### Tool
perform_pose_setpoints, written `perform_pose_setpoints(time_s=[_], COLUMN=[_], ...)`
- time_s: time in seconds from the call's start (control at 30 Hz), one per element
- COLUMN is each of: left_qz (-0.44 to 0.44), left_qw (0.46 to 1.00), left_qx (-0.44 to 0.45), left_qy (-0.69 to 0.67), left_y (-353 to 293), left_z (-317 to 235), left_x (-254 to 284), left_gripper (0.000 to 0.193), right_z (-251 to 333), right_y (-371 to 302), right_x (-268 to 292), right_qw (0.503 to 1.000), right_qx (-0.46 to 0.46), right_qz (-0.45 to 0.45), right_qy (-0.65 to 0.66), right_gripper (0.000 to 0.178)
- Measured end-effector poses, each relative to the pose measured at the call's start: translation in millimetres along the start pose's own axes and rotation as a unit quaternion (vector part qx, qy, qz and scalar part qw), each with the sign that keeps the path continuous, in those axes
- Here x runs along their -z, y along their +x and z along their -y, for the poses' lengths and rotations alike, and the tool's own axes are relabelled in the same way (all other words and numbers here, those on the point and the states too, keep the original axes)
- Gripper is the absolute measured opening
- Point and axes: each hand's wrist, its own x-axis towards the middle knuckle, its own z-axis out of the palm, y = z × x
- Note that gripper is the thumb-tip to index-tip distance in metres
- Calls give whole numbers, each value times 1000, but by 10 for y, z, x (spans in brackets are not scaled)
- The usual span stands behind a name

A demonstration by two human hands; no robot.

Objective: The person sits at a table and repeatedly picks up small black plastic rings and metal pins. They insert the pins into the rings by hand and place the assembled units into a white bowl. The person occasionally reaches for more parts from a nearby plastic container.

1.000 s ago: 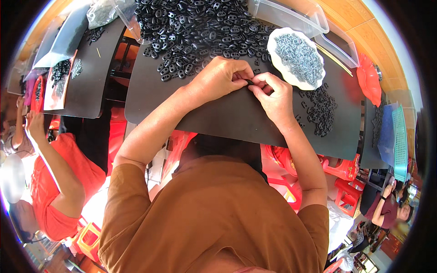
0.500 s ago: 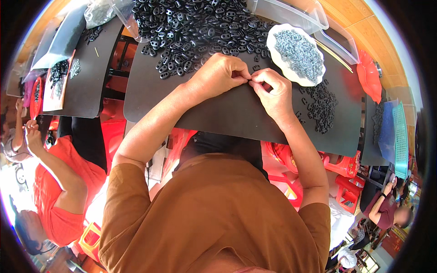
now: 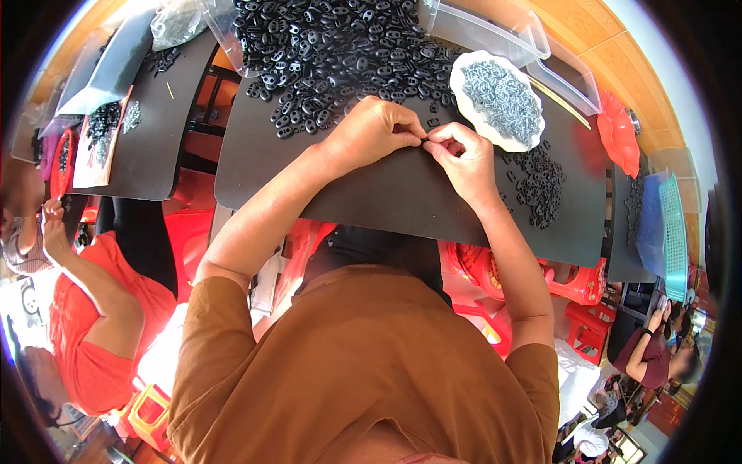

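Note:
My left hand (image 3: pixel 376 131) and my right hand (image 3: pixel 467 158) meet above the dark table (image 3: pixel 371 193), thumbs and forefingers pinched together. Between the fingertips a tiny dark piece barely shows; its kind is hidden. Beyond my left hand spreads a large heap of black oval plastic pieces with two holes (image 3: pixel 332 54). Past my right hand stands a white scalloped dish (image 3: pixel 489 136) full of small shiny metal pins (image 3: pixel 502 97). A pile of small black clip-like parts (image 3: pixel 539 185) lies to the right of my right hand.
Clear plastic bins (image 3: pixel 487 31) border the heap at the back. A red scalloped dish (image 3: pixel 618 131) and a teal basket (image 3: pixel 675 236) are at the right. On the left, a person in red (image 3: pixel 100 317) sits by another dark table (image 3: pixel 154 155). Red stools (image 3: pixel 587 329) stand below.
My hands stay pinched together at nearly the same spot. The whole view has shifted slightly; the things on the table look unchanged.

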Motion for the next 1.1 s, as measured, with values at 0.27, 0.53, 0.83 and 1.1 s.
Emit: perform_pose_setpoints(time_s=[0.27,0.53,0.83,1.1], left_qz=[-106,-95,-170,-142], left_qw=[994,994,981,977], left_qx=[5,-14,-2,10], left_qy=[-4,45,92,160], left_y=[51,39,77,-344], left_z=[-9,88,117,-86], left_x=[228,225,343,572], left_gripper=[15,12,13,11], right_z=[160,21,235,230], right_y=[573,1738,565,432], right_x=[594,1123,179,-126], right_qw=[982,973,962,924], right_qx=[-83,28,190,247], right_qz=[60,-171,19,66], right_qy=[161,155,-197,-285], right_gripper=[14,24,17,23])
